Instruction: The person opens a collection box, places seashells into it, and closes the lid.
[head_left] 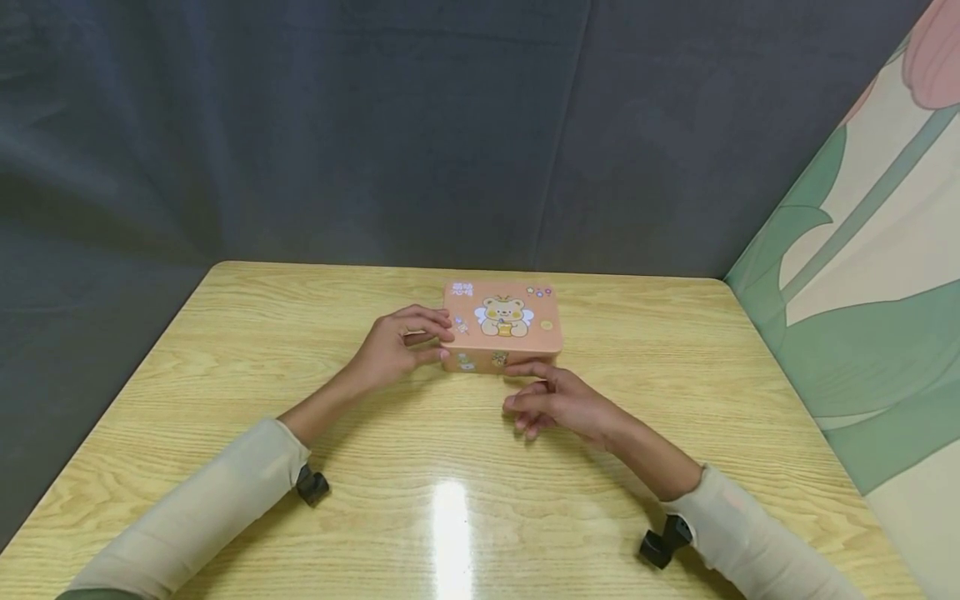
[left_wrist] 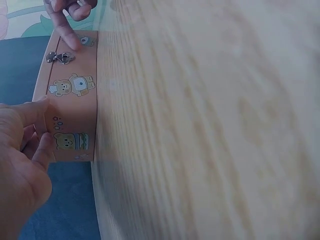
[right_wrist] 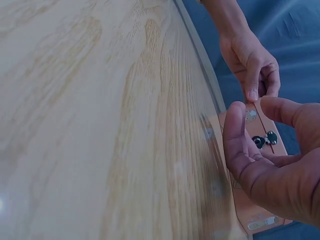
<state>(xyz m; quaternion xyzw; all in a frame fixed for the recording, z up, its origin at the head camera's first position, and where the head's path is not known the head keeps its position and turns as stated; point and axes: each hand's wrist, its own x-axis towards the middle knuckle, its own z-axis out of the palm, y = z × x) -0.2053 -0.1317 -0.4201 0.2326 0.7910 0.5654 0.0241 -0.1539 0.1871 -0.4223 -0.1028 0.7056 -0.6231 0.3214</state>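
A salmon-pink box (head_left: pixel 504 318) with a winged bear printed on its closed lid lies near the table's far edge. On its front side, a small metal latch (left_wrist: pixel 64 58) joins lid and body. My left hand (head_left: pixel 396 343) holds the box by its left end, thumb at the front corner and fingers on the lid's edge. At the front, the right hand (head_left: pixel 561 402) reaches toward the latch with its index finger extended along the box. Its other fingers are loosely bent with nothing between them. In the right wrist view, the right hand partly hides the box's front.
Beneath the box is a wood-grain table (head_left: pixel 360 517). A dark curtain (head_left: pixel 375 142) hangs behind it, and a flower-patterned panel (head_left: pixel 877 275) borders the right side. Each sleeve carries a small black wrist camera (head_left: pixel 311 485) underneath.
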